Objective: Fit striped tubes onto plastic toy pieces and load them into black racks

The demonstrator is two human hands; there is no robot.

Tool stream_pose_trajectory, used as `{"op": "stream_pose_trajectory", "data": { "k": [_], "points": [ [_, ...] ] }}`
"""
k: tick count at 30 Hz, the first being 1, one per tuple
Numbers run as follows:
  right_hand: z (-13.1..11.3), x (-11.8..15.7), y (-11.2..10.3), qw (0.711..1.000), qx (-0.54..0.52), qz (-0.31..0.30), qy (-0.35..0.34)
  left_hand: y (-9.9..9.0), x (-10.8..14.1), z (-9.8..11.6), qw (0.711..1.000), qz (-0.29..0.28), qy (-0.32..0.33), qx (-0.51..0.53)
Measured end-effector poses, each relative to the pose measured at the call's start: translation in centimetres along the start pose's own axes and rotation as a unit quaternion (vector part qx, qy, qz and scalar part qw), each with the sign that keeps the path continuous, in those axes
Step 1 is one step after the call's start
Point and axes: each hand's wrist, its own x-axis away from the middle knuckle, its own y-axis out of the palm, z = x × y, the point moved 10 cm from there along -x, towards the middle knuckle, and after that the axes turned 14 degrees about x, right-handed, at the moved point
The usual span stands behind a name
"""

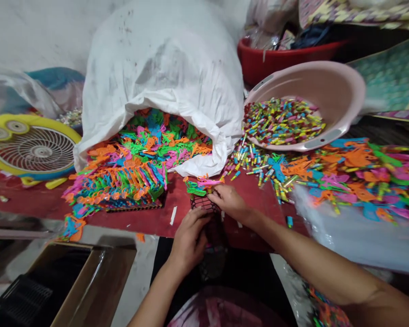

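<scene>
A black plastic grid tray [201, 203] lies at the table's front edge, reaching down toward my lap. My left hand [190, 234] is closed around its near left side, fingers curved over the top. At the grid's right side, my right hand [230, 203] has its fingertips pinched together; what they hold is too small to make out. Several small green, pink and orange plastic pieces [199, 187] stand at the grid's far end. Left of my hands, a similar tray is packed with rows of coloured plastic pieces [122, 184].
A white sack [167, 59] spills coloured plastic pieces onto the red table [252, 190]. A pink basin [341, 91] holds small striped tubes. More pieces [357, 170] lie at right beside plastic bags [361, 231]. A yellow fan [34, 145] and a cardboard box [98, 277] are at left.
</scene>
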Motion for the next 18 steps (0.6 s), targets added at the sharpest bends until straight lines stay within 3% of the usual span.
{"op": "stream_pose_trajectory", "data": {
  "k": [7, 13, 18],
  "points": [
    [-0.2, -0.1, -0.4, 0.998, -0.055, 0.022, -0.021, 0.4, 0.0, 0.0, 0.999, 0.007, -0.007, -0.046],
    [1.1, -1.0, -0.3, 0.973, -0.220, 0.016, 0.070, 0.1, -0.2, 0.2, 0.999, 0.008, -0.009, -0.030],
    [2.4, -0.6, -1.7, 0.965, -0.232, 0.049, 0.114, 0.1, -0.2, 0.2, 0.999, 0.006, -0.011, -0.038]
  ]
}}
